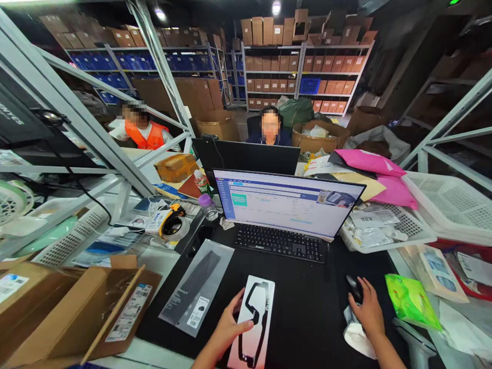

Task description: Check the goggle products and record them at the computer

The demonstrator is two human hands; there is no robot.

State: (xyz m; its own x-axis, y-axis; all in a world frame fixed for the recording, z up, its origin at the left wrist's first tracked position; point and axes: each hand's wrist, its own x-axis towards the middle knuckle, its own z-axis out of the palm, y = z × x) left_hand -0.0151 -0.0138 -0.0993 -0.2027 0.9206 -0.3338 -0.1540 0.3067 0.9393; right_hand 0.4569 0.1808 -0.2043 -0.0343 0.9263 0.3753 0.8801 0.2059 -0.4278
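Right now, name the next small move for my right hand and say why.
Perhaps nudge the computer mouse slightly with the right hand: its fingers are at the mouse, the lit monitor in front displays a page, and the left hand grips the white-and-pink box by its left edge.

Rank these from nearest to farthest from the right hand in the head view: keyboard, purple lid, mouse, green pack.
1. Mouse: at the right hand.
2. Green pack: just to its right.
3. Keyboard: ahead, to the left.
4. Purple lid: left of the keyboard.
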